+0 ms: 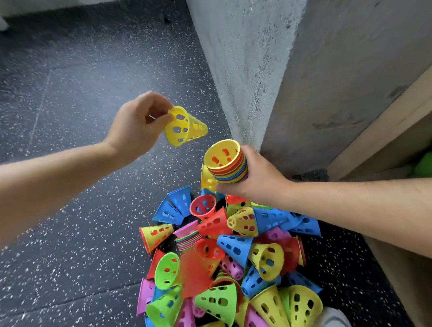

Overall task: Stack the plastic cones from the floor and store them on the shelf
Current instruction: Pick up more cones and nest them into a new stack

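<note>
Yellow perforated cone (pixel 184 127) in mid-air, tip rightward; nested multicolour stack (pixel 226 164) near it, mouth up; loose pile (pixel 225 263) heaped on floor (pixel 63 221).

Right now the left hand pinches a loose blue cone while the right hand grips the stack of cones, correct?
No. The head view shows the loose cone in the left hand is yellow, not blue. The rest stands: the right hand grips the stack of cones.

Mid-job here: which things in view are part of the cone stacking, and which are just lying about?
Job: yellow cone in left hand; nested cone stack in right hand; loose cone pile on floor.
Lying about: concrete pillar; green object; white shoe.
</note>
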Demonstrator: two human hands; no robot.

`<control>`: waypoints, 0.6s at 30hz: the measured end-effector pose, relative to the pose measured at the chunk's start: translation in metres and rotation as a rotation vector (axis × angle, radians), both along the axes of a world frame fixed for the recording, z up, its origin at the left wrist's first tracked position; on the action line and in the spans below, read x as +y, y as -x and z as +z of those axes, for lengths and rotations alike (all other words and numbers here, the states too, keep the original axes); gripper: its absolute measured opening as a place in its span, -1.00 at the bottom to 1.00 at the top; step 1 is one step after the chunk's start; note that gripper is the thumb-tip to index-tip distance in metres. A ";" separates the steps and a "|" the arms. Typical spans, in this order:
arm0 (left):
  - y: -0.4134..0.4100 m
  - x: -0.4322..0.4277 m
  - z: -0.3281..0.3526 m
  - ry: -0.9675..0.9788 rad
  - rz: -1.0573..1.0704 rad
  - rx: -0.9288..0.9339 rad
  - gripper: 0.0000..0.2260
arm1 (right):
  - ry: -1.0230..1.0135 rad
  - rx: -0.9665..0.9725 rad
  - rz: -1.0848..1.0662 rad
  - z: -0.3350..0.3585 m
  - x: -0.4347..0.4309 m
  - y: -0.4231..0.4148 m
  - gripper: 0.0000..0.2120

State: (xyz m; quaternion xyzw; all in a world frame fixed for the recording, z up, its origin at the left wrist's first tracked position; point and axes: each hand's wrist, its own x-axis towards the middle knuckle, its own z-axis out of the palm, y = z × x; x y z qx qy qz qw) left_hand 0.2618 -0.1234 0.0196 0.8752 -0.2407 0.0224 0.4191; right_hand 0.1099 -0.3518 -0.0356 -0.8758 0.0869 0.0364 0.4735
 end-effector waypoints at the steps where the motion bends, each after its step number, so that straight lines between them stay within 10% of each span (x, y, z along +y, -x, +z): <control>1: 0.008 0.000 0.011 0.068 -0.008 0.039 -0.78 | -0.003 -0.004 0.005 0.003 0.002 0.002 -0.26; 18: 0.100 0.015 0.030 -0.204 -0.231 0.106 -0.82 | 0.020 -0.019 0.099 0.036 0.047 0.062 -0.26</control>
